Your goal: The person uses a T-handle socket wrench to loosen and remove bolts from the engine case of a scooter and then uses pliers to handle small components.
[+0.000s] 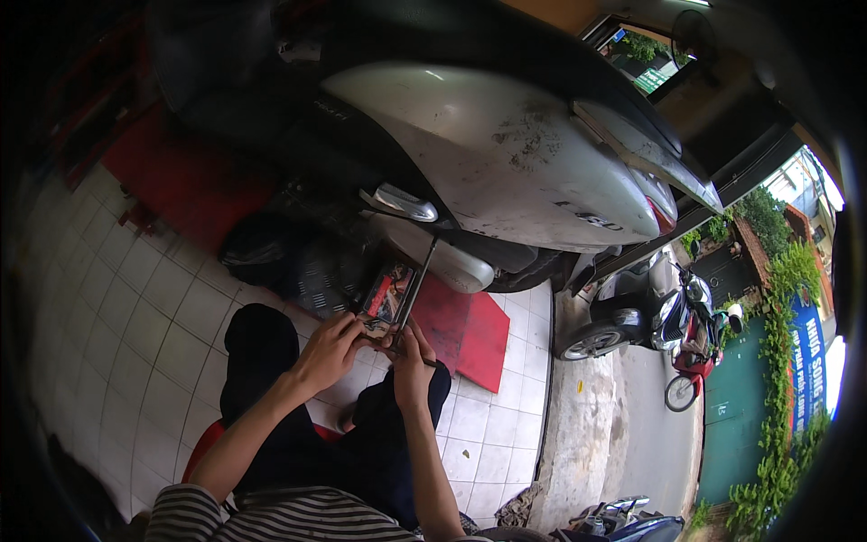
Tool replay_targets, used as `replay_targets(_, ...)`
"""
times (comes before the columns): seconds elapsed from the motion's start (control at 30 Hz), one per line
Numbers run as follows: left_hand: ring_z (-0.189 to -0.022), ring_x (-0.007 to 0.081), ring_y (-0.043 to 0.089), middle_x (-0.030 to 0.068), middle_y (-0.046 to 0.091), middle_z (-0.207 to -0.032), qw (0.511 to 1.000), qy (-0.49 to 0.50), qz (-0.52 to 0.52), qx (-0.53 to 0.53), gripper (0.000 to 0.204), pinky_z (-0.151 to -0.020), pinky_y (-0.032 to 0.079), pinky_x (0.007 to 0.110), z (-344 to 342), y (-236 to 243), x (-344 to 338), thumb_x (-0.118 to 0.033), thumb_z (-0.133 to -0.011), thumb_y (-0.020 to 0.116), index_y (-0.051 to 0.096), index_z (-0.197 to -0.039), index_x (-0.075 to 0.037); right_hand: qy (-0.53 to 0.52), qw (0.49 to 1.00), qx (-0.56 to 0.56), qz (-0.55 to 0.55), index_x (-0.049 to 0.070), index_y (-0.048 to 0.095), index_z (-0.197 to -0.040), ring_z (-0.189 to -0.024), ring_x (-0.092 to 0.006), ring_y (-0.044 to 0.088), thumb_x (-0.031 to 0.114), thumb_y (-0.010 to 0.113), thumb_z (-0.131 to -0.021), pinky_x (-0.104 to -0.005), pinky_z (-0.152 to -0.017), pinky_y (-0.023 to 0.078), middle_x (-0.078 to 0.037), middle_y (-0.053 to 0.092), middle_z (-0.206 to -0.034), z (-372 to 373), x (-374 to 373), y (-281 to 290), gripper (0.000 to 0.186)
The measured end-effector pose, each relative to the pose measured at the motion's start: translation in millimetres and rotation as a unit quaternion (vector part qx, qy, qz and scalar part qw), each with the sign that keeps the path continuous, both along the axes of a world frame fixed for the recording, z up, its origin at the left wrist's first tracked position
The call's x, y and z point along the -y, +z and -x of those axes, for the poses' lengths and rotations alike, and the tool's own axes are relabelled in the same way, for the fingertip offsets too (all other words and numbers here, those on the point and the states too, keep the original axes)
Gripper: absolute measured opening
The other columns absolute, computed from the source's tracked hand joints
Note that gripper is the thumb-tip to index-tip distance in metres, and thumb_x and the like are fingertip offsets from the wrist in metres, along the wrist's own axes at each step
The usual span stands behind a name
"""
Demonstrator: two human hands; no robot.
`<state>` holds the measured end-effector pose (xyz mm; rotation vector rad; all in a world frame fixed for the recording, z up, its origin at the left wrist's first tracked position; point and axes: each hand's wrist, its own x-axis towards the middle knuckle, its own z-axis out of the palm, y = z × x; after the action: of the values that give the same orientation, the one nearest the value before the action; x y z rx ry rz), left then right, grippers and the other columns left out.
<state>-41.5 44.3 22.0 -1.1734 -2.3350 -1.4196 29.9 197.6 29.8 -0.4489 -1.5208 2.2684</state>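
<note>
My left hand [330,350] and my right hand [413,359] are close together above my knees, fingers closed round the dark crossbar of a T-handle wrench. Its long thin metal shaft [418,285] rises from between them to the underside of a silver scooter [470,135], beside the footrest [404,202]. What the tip touches is too dark to tell. Just beyond my fingers lies a small dark-edged tray or box [388,294] with red and pale contents that I cannot make out.
A red lift platform [485,339] lies under the scooter on white floor tiles [472,415]. Its silver exhaust cover [442,256] hangs low near my hands. I sit on a red stool [206,444]. A parked motorbike [623,316] and a red motorbike [694,361] stand outside at right.
</note>
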Motion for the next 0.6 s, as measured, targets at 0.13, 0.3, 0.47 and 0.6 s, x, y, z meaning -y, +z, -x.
replay_targets(0.13, -0.093, 0.0366, 0.058, 0.0172, 0.056, -0.098, 1.0, -0.011, -0.004, -0.003, 0.017, -0.079, 0.049, 0.046, -10.5, 0.8, -12.9, -0.001, -0.085, 0.063, 0.057, -0.101, 0.001, -0.013, 0.999, -0.021, 0.037, -0.003, 0.046, -0.142, -0.08, -0.0125, 0.061, 0.018, 0.047, -0.104, -0.0254, -0.076, 0.053, -0.006, 0.063, -0.095, -6.4, -11.1, 3.3, 0.044)
replay_targets(0.3, -0.094, 0.0378, 0.059, 0.017, 0.058, -0.101, 1.0, -0.022, -0.016, 0.008, 0.015, -0.079, 0.049, 0.046, -8.4, -2.6, -34.7, -0.003, -0.088, 0.063, 0.058, -0.101, 0.002, -0.056, 0.998, 0.001, 0.035, -0.003, 0.052, -0.135, -0.081, -0.0137, 0.058, 0.019, 0.048, -0.102, -0.0265, -0.076, 0.052, -0.008, 0.06, -0.095, -11.4, -19.4, 18.5, 0.04)
replay_targets(0.47, -0.091, 0.0382, 0.06, 0.0169, 0.06, -0.099, 0.995, -0.041, -0.007, 0.095, 0.014, -0.077, 0.048, 0.045, -5.4, 3.5, -48.5, -0.004, -0.089, 0.062, 0.058, -0.101, 0.001, -0.02, 1.0, 0.008, 0.022, -0.003, 0.052, -0.135, -0.081, -0.0112, 0.058, 0.021, 0.049, -0.103, -0.0238, -0.072, 0.051, -0.006, 0.06, -0.094, -6.1, -44.2, 13.9, 0.04)
replay_targets(0.6, -0.08, 0.0292, 0.061, 0.0137, 0.059, -0.091, 0.981, -0.063, -0.036, 0.179, 0.011, -0.071, 0.047, 0.037, -9.0, 7.8, -53.8, -0.006, -0.09, 0.064, 0.06, -0.097, 0.002, -0.032, 0.998, 0.023, 0.05, -0.003, 0.049, -0.138, -0.081, -0.0099, 0.059, 0.019, 0.049, -0.103, -0.0233, -0.072, 0.05, -0.004, 0.061, -0.095, -7.5, -48.3, 14.0, 0.041)
